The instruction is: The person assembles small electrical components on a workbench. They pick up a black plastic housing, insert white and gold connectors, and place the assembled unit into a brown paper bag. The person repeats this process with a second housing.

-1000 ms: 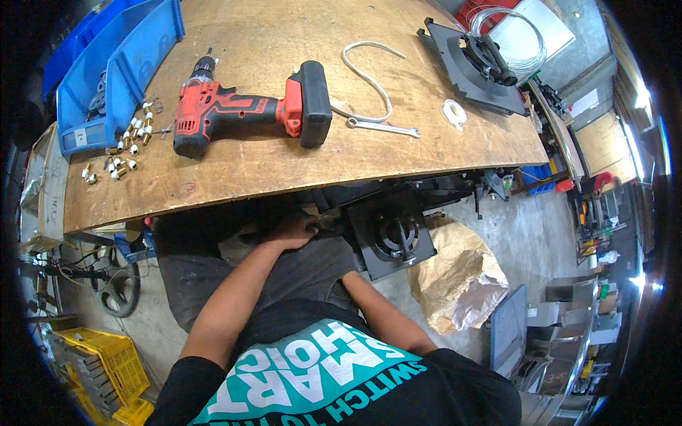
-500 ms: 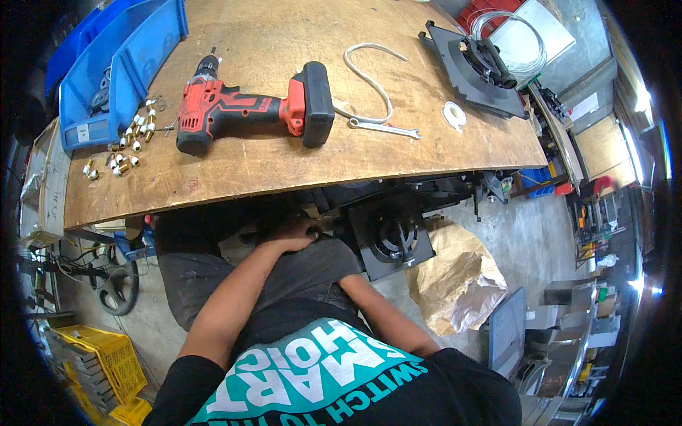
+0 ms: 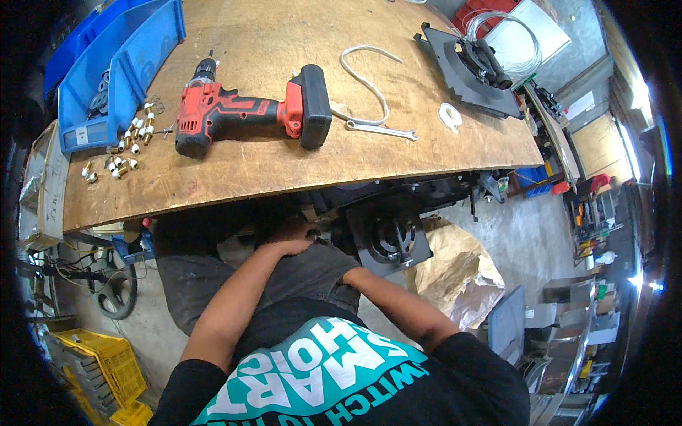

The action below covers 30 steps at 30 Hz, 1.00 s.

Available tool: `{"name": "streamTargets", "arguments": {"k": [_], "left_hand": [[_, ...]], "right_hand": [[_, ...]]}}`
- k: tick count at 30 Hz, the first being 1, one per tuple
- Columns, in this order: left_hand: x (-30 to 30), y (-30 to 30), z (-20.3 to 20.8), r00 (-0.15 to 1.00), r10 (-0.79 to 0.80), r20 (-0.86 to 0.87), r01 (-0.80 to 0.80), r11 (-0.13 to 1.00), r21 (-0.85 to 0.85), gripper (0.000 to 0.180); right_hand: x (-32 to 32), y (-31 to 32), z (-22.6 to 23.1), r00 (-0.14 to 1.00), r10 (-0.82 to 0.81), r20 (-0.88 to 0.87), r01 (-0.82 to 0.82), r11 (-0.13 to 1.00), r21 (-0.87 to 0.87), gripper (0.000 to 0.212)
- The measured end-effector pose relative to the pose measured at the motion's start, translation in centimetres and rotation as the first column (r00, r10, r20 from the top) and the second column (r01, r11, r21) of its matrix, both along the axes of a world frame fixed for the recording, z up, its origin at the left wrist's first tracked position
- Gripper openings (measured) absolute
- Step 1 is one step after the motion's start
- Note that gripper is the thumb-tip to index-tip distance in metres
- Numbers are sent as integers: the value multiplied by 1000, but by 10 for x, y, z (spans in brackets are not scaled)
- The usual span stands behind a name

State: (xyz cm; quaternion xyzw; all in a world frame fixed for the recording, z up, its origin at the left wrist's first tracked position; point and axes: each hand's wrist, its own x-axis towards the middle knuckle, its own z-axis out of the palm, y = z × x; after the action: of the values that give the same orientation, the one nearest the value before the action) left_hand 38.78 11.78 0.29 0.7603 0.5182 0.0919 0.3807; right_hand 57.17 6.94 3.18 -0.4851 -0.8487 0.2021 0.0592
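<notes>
Just below the table's front edge, my left hand [image 3: 295,238] rests over my dark trousers. Its fingers curl closed by a small dark spot, and what they hold, if anything, I cannot make out. My right forearm runs to the side of my thigh, where the trouser cloth hides the right hand, perhaps in a pocket. Close by on the right is a black square plate with a round ring [image 3: 394,238]. A red and black cordless drill [image 3: 241,117] lies on the wooden table [image 3: 284,167], beside a combination wrench [image 3: 383,130] and a bent pale tube [image 3: 387,96].
Small brass fittings with white ends [image 3: 133,135] lie by a blue bin [image 3: 89,131]. A white tape roll [image 3: 450,116], a black plate assembly [image 3: 472,71] and a wire coil [image 3: 529,50] are at the right. Brown paper [image 3: 455,273] and a yellow crate [image 3: 106,358] stand low.
The view has shifted slightly. My right elbow has moved a little outward to the right, while the right hand stays hidden. My left hand keeps nearly the same place.
</notes>
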Motion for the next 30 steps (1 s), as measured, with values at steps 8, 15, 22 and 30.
{"name": "streamTargets", "arguments": {"k": [8,15,22,30], "left_hand": [[-5,-2,-1,985,84,149,-86,996,13,38],[-21,4,13,985,28,173,-29,1000,5,37],[-33,18,14,990,-106,98,100,993,60,37],[-23,19,38,991,-119,52,121,992,-26,41]], "right_hand": [[-13,2,-7,993,14,118,-21,998,51,29],[-38,-4,30,997,-47,61,51,996,-67,32],[-36,-18,28,1000,-18,-7,18,1000,-26,32],[-27,-8,3,1000,-12,12,12,1000,0,33]]}}
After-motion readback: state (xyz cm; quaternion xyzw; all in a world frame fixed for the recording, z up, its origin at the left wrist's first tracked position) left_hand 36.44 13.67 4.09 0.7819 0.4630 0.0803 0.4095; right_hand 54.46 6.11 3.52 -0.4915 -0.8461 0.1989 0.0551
